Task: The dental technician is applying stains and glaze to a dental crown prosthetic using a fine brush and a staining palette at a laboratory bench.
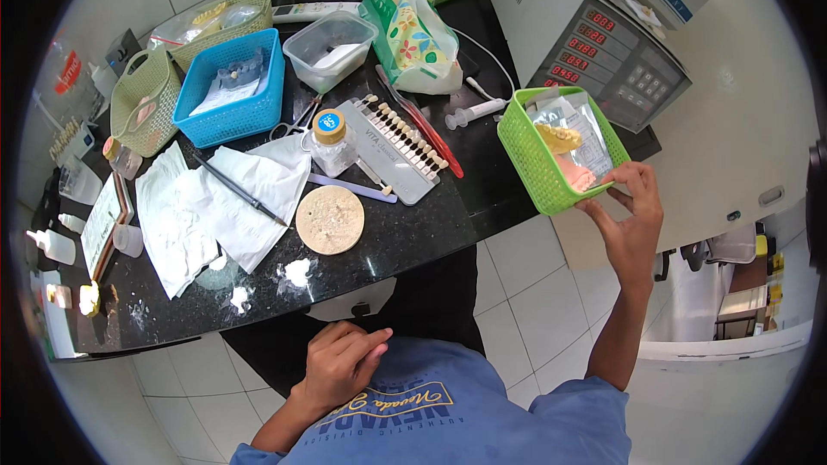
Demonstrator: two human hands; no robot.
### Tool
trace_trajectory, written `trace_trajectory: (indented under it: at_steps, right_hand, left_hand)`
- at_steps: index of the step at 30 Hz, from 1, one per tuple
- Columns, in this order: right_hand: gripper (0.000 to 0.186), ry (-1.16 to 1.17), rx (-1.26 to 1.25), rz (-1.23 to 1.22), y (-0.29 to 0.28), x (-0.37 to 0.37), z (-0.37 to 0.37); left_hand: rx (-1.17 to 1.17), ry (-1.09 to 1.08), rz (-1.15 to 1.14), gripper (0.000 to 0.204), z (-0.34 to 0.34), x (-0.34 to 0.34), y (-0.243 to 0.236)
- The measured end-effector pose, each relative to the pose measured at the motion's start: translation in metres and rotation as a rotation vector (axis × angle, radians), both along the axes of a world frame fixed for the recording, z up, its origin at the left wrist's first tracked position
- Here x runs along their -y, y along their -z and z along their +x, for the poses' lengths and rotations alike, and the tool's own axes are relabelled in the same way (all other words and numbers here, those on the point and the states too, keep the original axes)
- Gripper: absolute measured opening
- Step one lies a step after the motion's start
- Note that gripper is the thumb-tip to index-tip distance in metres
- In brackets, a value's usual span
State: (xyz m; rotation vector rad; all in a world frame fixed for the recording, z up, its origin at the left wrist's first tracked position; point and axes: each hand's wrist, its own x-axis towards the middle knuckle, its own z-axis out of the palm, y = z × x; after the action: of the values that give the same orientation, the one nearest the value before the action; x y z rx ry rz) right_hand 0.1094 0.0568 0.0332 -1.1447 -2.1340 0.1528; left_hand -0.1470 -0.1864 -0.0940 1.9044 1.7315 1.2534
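Observation:
My right hand (631, 222) grips the near rim of a light green plastic basket (536, 174) at the right end of the dark counter. Inside the basket lie a yellow dental cast (558, 138), a pink dental piece (575, 174) and a clear plastic bag with a printed slip (593, 139). In front of my belly, below the counter edge, rests my left hand (340, 363). Its fingers are curled in with the index finger straighter, and nothing shows in them.
A tooth shade guide (401, 155), a lidded jar (332, 142), a round beige plaster disc (330, 220) and white tissues (245, 202) lie on the counter. A blue basket (231, 112) stands behind. A syringe (475, 113) lies near a machine with red displays (594, 52).

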Motion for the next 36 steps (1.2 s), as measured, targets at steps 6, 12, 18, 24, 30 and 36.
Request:
trace_trajectory:
  at_steps: [6,12,18,24,30,36]
  right_hand:
    - [0.036,0.006,-0.023,-0.069,0.032,0.002,0.003]
    - [0.038,-0.003,-0.039,-0.101,0.049,-0.003,0.006]
    - [0.05,0.007,-0.095,0.044,0.048,0.009,-0.004]
    - [0.016,0.139,-0.519,0.103,0.052,0.018,0.035]
    - [0.018,0.11,-0.549,0.243,0.024,0.017,0.039]
    - [0.018,0.146,-0.474,0.073,-0.001,-0.012,0.005]
  left_hand:
    - [-0.015,0.039,-0.05,0.018,0.003,0.0,0.008]
    - [-0.013,0.014,-0.052,0.019,0.005,0.004,0.016]
    - [-0.102,-0.026,-0.415,0.03,-0.01,0.014,0.052]
    - [-0.144,-0.049,-0.75,0.05,-0.035,0.045,0.109]
    - [-0.374,-0.215,-0.831,0.055,-0.083,0.1,0.218]
    - [-0.362,-0.614,-0.843,0.051,-0.113,0.121,0.236]
